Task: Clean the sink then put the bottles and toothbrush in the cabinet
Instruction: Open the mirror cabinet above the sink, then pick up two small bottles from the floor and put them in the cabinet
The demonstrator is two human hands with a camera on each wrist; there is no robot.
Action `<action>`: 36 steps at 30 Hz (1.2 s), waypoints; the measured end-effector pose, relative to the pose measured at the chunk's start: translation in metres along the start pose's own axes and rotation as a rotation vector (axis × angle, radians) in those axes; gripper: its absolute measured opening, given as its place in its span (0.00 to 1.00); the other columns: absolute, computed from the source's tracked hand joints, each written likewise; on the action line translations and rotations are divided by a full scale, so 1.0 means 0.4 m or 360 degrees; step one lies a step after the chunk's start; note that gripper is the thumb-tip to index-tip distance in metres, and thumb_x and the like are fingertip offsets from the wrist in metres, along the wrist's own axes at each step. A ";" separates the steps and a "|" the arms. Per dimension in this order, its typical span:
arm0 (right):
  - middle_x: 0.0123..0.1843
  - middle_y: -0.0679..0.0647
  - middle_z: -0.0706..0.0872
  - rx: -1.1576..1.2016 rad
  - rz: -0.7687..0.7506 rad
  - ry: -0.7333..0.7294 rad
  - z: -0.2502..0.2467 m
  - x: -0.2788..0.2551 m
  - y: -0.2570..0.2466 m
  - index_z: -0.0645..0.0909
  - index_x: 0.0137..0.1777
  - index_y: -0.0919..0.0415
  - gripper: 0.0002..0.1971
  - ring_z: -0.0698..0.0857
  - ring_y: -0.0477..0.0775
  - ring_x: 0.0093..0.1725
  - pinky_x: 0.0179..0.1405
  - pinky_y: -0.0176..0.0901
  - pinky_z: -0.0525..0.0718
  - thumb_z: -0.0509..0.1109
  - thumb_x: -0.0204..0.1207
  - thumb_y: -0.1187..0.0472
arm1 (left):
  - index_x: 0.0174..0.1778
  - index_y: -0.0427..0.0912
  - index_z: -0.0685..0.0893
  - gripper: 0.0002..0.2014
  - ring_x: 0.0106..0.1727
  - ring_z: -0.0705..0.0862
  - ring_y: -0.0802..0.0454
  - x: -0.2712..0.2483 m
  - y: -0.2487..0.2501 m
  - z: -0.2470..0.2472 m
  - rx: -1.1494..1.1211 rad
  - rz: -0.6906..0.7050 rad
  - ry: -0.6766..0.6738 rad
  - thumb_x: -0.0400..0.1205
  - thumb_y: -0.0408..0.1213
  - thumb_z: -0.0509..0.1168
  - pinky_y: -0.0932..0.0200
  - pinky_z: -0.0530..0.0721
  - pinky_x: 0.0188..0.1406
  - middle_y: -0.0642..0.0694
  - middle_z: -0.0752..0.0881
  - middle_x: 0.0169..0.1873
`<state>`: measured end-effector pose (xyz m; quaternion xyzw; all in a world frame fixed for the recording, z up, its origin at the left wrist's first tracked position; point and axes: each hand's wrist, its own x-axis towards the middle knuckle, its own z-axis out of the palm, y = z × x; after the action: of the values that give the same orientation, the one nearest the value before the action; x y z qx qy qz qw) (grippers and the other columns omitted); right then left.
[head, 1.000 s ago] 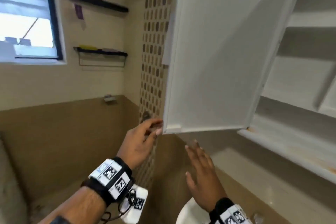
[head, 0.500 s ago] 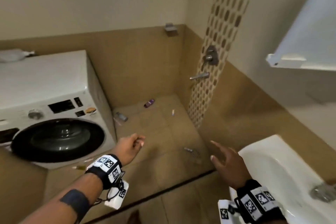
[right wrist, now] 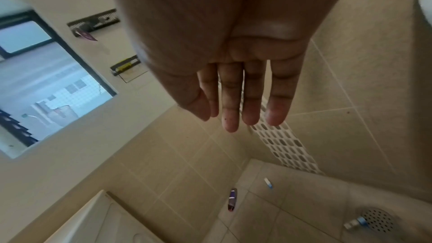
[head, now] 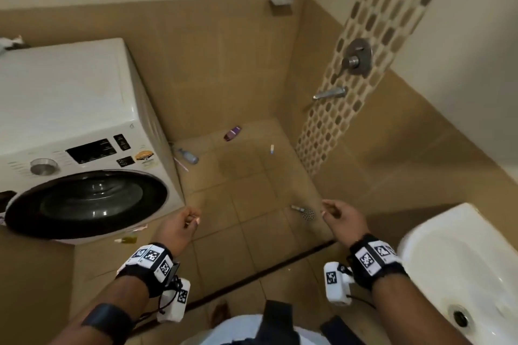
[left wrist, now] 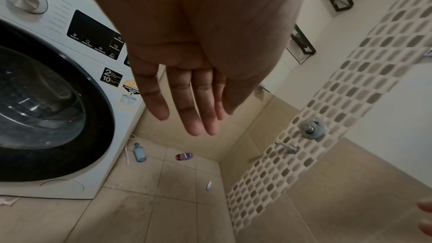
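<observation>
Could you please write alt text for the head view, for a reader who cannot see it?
Two empty hands, left hand and right hand, hover over a tan tiled floor scattered with a blue bottle, purple bottle and pink toothbrush. A washing machine stands left, a white sink right.

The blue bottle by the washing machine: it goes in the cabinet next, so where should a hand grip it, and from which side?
The blue bottle lies flat on the floor tiles, its narrow pump end pointing toward the back wall, close beside the washing machine. Probably best to grip across its wider body from above, approaching from the open floor side.
</observation>
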<state>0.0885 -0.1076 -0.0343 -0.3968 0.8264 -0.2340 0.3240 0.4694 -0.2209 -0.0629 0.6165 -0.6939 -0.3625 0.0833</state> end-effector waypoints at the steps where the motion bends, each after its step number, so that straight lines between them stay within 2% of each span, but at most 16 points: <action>1: 0.51 0.47 0.90 0.0000 0.0033 -0.0002 0.011 0.016 -0.010 0.85 0.59 0.45 0.12 0.88 0.51 0.53 0.58 0.43 0.83 0.72 0.79 0.60 | 0.56 0.54 0.84 0.06 0.47 0.85 0.57 0.008 -0.006 -0.011 -0.0013 0.0004 -0.0010 0.84 0.40 0.68 0.61 0.78 0.45 0.55 0.88 0.45; 4: 0.50 0.46 0.90 0.0002 0.0082 -0.0023 0.036 0.072 -0.033 0.84 0.54 0.41 0.12 0.87 0.51 0.52 0.58 0.43 0.83 0.71 0.79 0.60 | 0.55 0.58 0.82 0.07 0.46 0.85 0.58 0.030 -0.013 -0.049 -0.0019 0.0020 -0.0018 0.85 0.40 0.67 0.61 0.77 0.42 0.58 0.87 0.42; 8: 0.52 0.46 0.89 -0.0039 0.0195 -0.0033 0.052 0.164 -0.043 0.87 0.56 0.47 0.10 0.86 0.51 0.55 0.63 0.44 0.82 0.71 0.79 0.61 | 0.55 0.57 0.84 0.07 0.48 0.85 0.57 0.107 0.003 -0.083 -0.0057 -0.0010 -0.0021 0.84 0.41 0.67 0.54 0.83 0.50 0.57 0.87 0.43; 10: 0.54 0.49 0.90 -0.0043 0.0297 -0.0043 0.059 0.221 -0.022 0.87 0.53 0.47 0.08 0.87 0.53 0.56 0.63 0.44 0.82 0.72 0.78 0.61 | 0.56 0.54 0.86 0.07 0.48 0.85 0.60 0.172 0.023 -0.089 -0.0066 0.0005 -0.0031 0.84 0.41 0.68 0.61 0.80 0.47 0.56 0.88 0.44; 12: 0.54 0.53 0.91 -0.0048 0.0425 -0.0050 0.070 0.281 0.017 0.88 0.52 0.48 0.08 0.88 0.57 0.56 0.62 0.47 0.84 0.72 0.78 0.62 | 0.56 0.53 0.86 0.07 0.48 0.85 0.61 0.240 0.054 -0.092 -0.0057 0.0040 -0.0055 0.84 0.41 0.68 0.65 0.77 0.44 0.55 0.89 0.44; 16: 0.54 0.63 0.91 -0.0070 0.0639 -0.0124 0.126 0.453 0.140 0.89 0.46 0.59 0.08 0.88 0.65 0.56 0.63 0.55 0.84 0.68 0.79 0.64 | 0.52 0.58 0.85 0.06 0.46 0.86 0.61 0.400 0.108 -0.080 -0.0050 0.0105 -0.0097 0.84 0.41 0.68 0.62 0.81 0.46 0.56 0.89 0.43; 18: 0.51 0.63 0.92 -0.0107 0.0736 -0.0160 0.177 0.565 0.222 0.88 0.37 0.55 0.10 0.89 0.65 0.53 0.60 0.58 0.86 0.67 0.77 0.63 | 0.50 0.61 0.83 0.07 0.45 0.87 0.62 0.477 0.121 -0.059 -0.0014 0.0117 -0.0098 0.84 0.41 0.68 0.63 0.81 0.44 0.57 0.89 0.40; 19: 0.48 0.60 0.92 -0.0108 0.0771 -0.0160 0.212 0.634 0.266 0.85 0.33 0.53 0.11 0.90 0.64 0.52 0.58 0.57 0.88 0.67 0.75 0.62 | 0.50 0.61 0.83 0.07 0.44 0.87 0.63 0.531 0.119 -0.037 0.0025 0.0126 -0.0086 0.84 0.41 0.68 0.65 0.80 0.42 0.57 0.89 0.39; 21: 0.48 0.56 0.92 -0.0121 0.0798 -0.0193 0.253 0.728 0.285 0.83 0.31 0.49 0.11 0.89 0.62 0.51 0.56 0.53 0.88 0.68 0.74 0.62 | 0.50 0.59 0.84 0.06 0.40 0.84 0.66 0.624 0.123 0.001 0.0105 0.0109 -0.0095 0.84 0.41 0.68 0.70 0.77 0.38 0.58 0.88 0.38; 23: 0.50 0.56 0.91 -0.0136 0.0826 -0.0255 0.262 0.764 0.239 0.86 0.38 0.50 0.08 0.89 0.61 0.51 0.53 0.48 0.87 0.67 0.76 0.60 | 0.51 0.55 0.84 0.03 0.39 0.85 0.63 0.693 0.132 0.026 0.0175 0.0054 -0.0168 0.85 0.41 0.68 0.70 0.75 0.36 0.55 0.89 0.39; 26: 0.48 0.56 0.92 -0.0234 0.0831 -0.0375 0.270 0.838 0.220 0.87 0.50 0.52 0.10 0.89 0.60 0.46 0.39 0.40 0.83 0.63 0.78 0.57 | 0.53 0.46 0.86 0.05 0.43 0.89 0.51 0.801 0.136 0.073 0.0272 -0.0013 -0.0230 0.85 0.41 0.68 0.60 0.81 0.42 0.49 0.92 0.41; 28: 0.51 0.55 0.92 -0.0238 0.0814 -0.0413 0.261 0.862 0.194 0.87 0.53 0.53 0.10 0.89 0.58 0.48 0.44 0.42 0.86 0.65 0.78 0.60 | 0.55 0.47 0.87 0.06 0.44 0.91 0.50 0.848 0.141 0.091 0.0291 -0.0044 -0.0274 0.84 0.41 0.68 0.56 0.86 0.47 0.50 0.93 0.43; 31: 0.56 0.53 0.89 -0.0278 0.0839 -0.0472 0.252 0.908 0.193 0.87 0.51 0.50 0.09 0.88 0.59 0.56 0.55 0.41 0.85 0.68 0.77 0.62 | 0.54 0.57 0.85 0.07 0.43 0.90 0.55 0.919 0.146 0.119 0.0283 -0.0110 -0.0374 0.84 0.41 0.66 0.56 0.87 0.48 0.55 0.92 0.43; 33: 0.56 0.53 0.90 -0.0285 0.0902 -0.0496 0.249 0.931 0.201 0.86 0.44 0.46 0.08 0.88 0.59 0.57 0.55 0.40 0.83 0.68 0.76 0.61 | 0.52 0.60 0.83 0.07 0.43 0.89 0.57 0.955 0.156 0.139 0.0307 -0.0101 -0.0452 0.84 0.41 0.65 0.57 0.86 0.48 0.57 0.91 0.43; 35: 0.53 0.52 0.91 -0.0288 0.0970 -0.0503 0.260 0.965 0.226 0.81 0.35 0.44 0.10 0.89 0.59 0.55 0.54 0.39 0.84 0.69 0.75 0.59 | 0.52 0.59 0.82 0.09 0.43 0.89 0.55 1.001 0.160 0.171 0.0333 -0.0109 -0.0554 0.85 0.37 0.64 0.57 0.85 0.48 0.57 0.91 0.43; 36: 0.53 0.53 0.92 -0.0290 0.1009 -0.0518 0.270 0.981 0.240 0.82 0.34 0.46 0.09 0.89 0.59 0.54 0.54 0.40 0.84 0.68 0.75 0.59 | 0.51 0.59 0.82 0.10 0.43 0.89 0.54 1.029 0.153 0.194 0.0326 -0.0130 -0.0607 0.84 0.35 0.64 0.57 0.85 0.48 0.57 0.91 0.42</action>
<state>-0.0683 -0.3831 -0.3068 -0.1802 0.8634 0.0189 0.4710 0.2840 -0.5681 -0.2182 0.5696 -0.7048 -0.4032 -0.1274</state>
